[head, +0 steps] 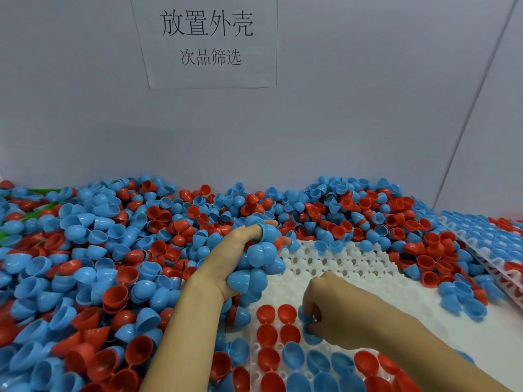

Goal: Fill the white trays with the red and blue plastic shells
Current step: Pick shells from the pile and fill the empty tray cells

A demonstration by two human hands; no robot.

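Observation:
A white tray (pixel 339 264) with round holes lies in front of me, its near rows holding red shells (pixel 267 332) and blue shells (pixel 319 362), open side up. My left hand (pixel 226 258) hovers over the tray's left edge and grips a bunch of blue shells (pixel 259 260). My right hand (pixel 325 306) is low over the tray, and its fingers pinch one blue shell (pixel 310 333) at a hole beside the red ones.
A deep pile of loose red and blue shells (pixel 113 250) covers the table to the left and behind the tray. A second tray (pixel 486 244), filled with shells, lies at the right. A grey wall with a paper sign (pixel 208 41) rises behind.

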